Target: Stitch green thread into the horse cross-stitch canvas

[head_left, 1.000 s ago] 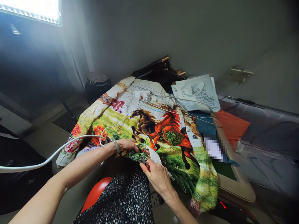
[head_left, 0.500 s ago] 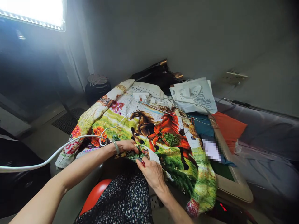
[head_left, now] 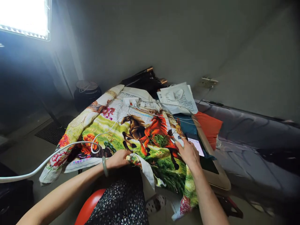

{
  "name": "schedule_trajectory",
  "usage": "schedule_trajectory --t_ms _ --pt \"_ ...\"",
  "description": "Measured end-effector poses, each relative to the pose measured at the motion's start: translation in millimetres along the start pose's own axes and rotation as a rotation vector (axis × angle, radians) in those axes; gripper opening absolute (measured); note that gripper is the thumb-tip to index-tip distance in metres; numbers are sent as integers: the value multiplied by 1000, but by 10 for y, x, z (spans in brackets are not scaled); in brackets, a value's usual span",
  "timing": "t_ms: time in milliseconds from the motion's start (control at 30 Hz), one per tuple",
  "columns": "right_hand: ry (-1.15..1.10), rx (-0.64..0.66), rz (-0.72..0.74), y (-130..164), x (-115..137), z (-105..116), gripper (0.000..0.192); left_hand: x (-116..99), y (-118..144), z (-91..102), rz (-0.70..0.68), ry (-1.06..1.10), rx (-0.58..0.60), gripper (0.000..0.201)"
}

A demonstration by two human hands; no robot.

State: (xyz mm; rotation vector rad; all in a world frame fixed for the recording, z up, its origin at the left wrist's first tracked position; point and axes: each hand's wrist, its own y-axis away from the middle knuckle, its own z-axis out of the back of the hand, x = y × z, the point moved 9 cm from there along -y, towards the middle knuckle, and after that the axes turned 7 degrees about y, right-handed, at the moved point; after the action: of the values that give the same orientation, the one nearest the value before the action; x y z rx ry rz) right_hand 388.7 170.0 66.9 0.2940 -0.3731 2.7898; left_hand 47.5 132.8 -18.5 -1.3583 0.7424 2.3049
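A: Landmark is the horse embroidery cloth (head_left: 131, 131), draped over the table and down to the lap. Left hand (head_left: 118, 158)?

B: At the cloth's near edge, fingers curled, pinching a folded bit of the hem. Jade bangle (head_left: 104, 165) on that wrist.

A: Right hand (head_left: 188, 153)?

B: At the cloth's right edge, just beside the phone (head_left: 196, 145). Fingers loosely spread, fingertips on the fabric near the red horse (head_left: 159, 129). Can't tell if it holds a needle or anything small.

A: Step?

B: Looks like a pause in stitching: left keeps the working spot, right is off it, by the phone. Judgement only.

A: Next move needs?

B: The right hand back at the pinched hem, hem held taut. The loose green thread tangle (head_left: 160, 140) on the horse could snag.

A: Other stuff?

B: White cable (head_left: 58, 150) crosses the cloth's left side, tote bag (head_left: 178, 98) beyond its far edge.
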Motion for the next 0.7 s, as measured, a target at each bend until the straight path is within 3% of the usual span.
schedule_trajectory --t_ms 100,233,333,433,500,567,633,700 --pt "-204 -119 170 124 390 23 38 -38 209 -87 15 -251 -50 13" --pt "-495 115 457 499 1229 -173 25 -53 334 -162 77 -362 -58 15" --pt "-307 344 638 821 1805 -438 16 -89 335 -159 87 -382 -58 15" --pt "5 438 705 1027 2123 -720 10 -105 340 -151 109 -414 -60 16" --pt "69 432 695 1077 2211 -797 14 -73 371 -184 130 -455 -56 17" --pt "-84 472 629 1088 2145 -760 17 -13 429 -283 108 -514 -49 20" --pt "-412 562 460 1062 1812 -607 16 48 513 -446 3 -589 -59 23" --pt "-753 571 232 1004 1197 -335 23 90 634 -630 -180 -658 -114 24"
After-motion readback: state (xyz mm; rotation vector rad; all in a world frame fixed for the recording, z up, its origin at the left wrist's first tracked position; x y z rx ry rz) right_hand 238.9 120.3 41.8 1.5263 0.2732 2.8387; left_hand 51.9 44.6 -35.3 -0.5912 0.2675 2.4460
